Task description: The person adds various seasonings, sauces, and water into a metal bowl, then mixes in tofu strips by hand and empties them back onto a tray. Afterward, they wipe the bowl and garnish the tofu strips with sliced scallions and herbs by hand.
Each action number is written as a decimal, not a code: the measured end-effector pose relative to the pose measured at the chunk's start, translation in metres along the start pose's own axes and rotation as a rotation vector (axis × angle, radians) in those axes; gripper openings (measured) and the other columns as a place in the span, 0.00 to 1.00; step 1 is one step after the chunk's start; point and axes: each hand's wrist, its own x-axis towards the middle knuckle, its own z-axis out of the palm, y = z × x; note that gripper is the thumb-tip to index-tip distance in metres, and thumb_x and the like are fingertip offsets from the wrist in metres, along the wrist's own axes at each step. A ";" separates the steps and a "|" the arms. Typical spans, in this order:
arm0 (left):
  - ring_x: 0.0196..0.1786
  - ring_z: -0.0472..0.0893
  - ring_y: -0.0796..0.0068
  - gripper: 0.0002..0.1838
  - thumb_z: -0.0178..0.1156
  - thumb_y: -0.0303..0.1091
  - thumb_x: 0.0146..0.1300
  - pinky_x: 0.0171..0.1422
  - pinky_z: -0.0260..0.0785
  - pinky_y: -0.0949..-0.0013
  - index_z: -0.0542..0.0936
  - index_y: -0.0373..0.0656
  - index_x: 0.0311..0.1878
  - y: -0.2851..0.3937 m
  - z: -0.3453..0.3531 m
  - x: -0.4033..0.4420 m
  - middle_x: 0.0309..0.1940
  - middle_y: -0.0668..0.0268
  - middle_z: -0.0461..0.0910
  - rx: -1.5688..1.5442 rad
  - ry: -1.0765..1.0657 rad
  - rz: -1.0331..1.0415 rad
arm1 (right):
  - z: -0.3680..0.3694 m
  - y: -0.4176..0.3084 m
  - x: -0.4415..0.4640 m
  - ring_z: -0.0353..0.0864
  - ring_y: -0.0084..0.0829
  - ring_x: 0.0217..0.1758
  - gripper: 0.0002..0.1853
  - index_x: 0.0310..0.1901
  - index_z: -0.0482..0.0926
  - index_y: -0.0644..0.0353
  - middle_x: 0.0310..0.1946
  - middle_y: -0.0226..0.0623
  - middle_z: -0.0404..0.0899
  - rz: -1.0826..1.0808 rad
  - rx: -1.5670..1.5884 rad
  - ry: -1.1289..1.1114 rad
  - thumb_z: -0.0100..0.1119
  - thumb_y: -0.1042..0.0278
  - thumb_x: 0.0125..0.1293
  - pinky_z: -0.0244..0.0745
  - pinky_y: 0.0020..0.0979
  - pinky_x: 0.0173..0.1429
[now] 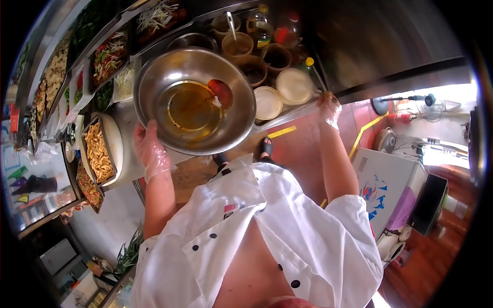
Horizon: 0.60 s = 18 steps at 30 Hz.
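Note:
A large stainless steel mixing bowl (154, 120) is tilted toward me over the counter. Brown-yellow liquid (190, 110) pools in its bottom, with a red-orange blob (221, 92) and a small white bit on the wall. My left hand (150, 149), in a clear plastic glove, grips the near left rim, thumb over the edge. Out to the right, my right hand (329, 107), also gloved, is closed around a thin metal handle (319, 77) whose far end I cannot make out. Two round pale lids or full tubs (294, 86) lie between bowl and right hand.
Sauce tubs (237, 45), one with a white spoon, and an oil bottle (263, 31) stand behind the bowl. Trays of cut vegetables (109, 56) line the left. A tray of pale brown strips (97, 151) sits near my left hand. A white appliance (385, 190) stands right.

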 end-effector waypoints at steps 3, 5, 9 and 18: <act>0.47 0.79 0.75 0.14 0.68 0.27 0.64 0.58 0.70 0.71 0.79 0.40 0.51 0.006 0.007 -0.003 0.44 0.65 0.82 0.009 0.016 0.009 | 0.019 -0.026 -0.033 0.73 0.21 0.22 0.13 0.37 0.82 0.61 0.23 0.30 0.79 -0.022 0.140 -0.126 0.56 0.61 0.75 0.68 0.25 0.28; 0.47 0.78 0.76 0.13 0.68 0.27 0.64 0.58 0.69 0.71 0.79 0.39 0.50 0.008 0.008 -0.005 0.44 0.66 0.82 0.000 0.028 0.016 | 0.045 -0.040 -0.069 0.73 0.20 0.23 0.12 0.38 0.82 0.60 0.24 0.30 0.79 0.006 0.199 -0.246 0.59 0.61 0.74 0.67 0.24 0.29; 0.46 0.78 0.76 0.15 0.67 0.27 0.62 0.58 0.70 0.70 0.80 0.37 0.51 0.006 0.006 -0.002 0.43 0.66 0.82 -0.060 -0.029 0.030 | 0.102 -0.013 -0.139 0.81 0.23 0.34 0.13 0.47 0.83 0.61 0.32 0.30 0.84 -0.356 0.066 -0.704 0.59 0.59 0.75 0.75 0.26 0.39; 0.46 0.83 0.66 0.18 0.62 0.20 0.56 0.56 0.77 0.64 0.80 0.34 0.53 0.009 -0.006 0.002 0.45 0.59 0.84 -0.231 0.136 -0.157 | 0.057 -0.037 -0.123 0.74 0.16 0.28 0.15 0.48 0.83 0.64 0.29 0.27 0.80 -0.310 0.002 -0.407 0.63 0.57 0.73 0.71 0.21 0.34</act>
